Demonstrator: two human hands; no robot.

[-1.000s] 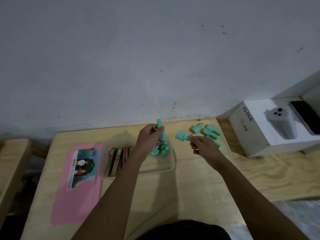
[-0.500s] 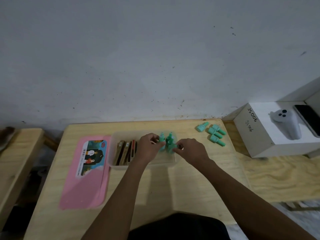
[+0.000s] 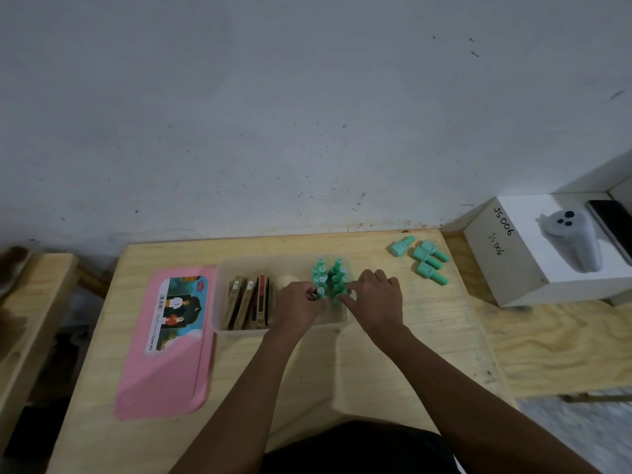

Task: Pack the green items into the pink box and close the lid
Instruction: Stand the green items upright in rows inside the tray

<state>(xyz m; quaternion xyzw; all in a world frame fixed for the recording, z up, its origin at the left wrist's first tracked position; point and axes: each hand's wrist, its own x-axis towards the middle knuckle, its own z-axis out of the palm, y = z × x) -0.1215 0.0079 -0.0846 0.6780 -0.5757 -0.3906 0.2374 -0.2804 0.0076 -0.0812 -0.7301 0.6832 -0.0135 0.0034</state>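
Note:
A clear plastic box (image 3: 219,302) sits mid-table. Inside it several green bottles (image 3: 328,275) stand upright in two rows on the right side. My left hand (image 3: 297,307) pinches the nearest bottle of the left row. My right hand (image 3: 376,297) pinches the nearest bottle of the right row. Three more green bottles (image 3: 425,260) lie on the table to the right of the box. The pink lid (image 3: 164,343) with a picture label lies flat to the left of the box.
Brown flat packs (image 3: 248,299) stand on edge in the box's left half. A white carton (image 3: 533,268) at the right carries a grey controller (image 3: 571,241) and a black phone (image 3: 612,224). A wall rises just behind the table. A second wooden surface (image 3: 27,309) lies at the left.
A second ago my left hand held one bottle above the box and my right hand carried another in from the right. Both bottles now stand in the rows inside the box, hands still on them.

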